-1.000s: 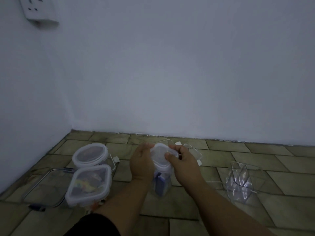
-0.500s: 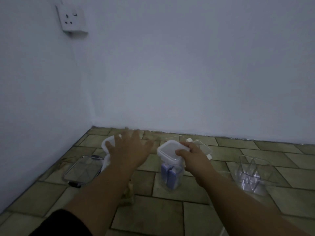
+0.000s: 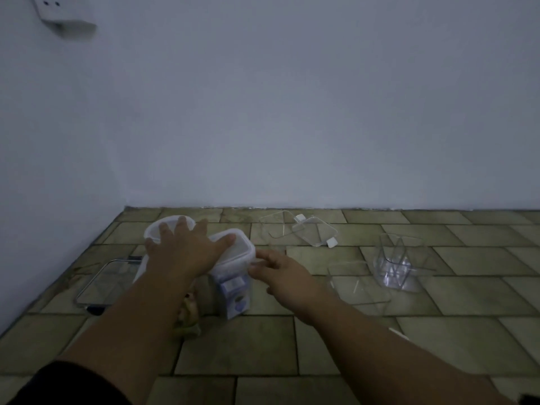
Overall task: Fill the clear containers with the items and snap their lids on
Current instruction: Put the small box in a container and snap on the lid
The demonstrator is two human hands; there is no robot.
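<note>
left hand [image 3: 184, 252] lies flat, fingers straight, thumb on the lid [image 3: 238, 248] of the box [image 3: 233, 292], which stands on the floor [image 3: 321, 346]. right hand [image 3: 287, 276] touches the lid's right edge; whether it pinches there, i cannot tell.

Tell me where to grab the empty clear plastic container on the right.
Probably one wall at the open rim, from above: the empty clear plastic container sits lidless, mouth upward, so fingers can hook inside. The right hand is nearest.
</note>
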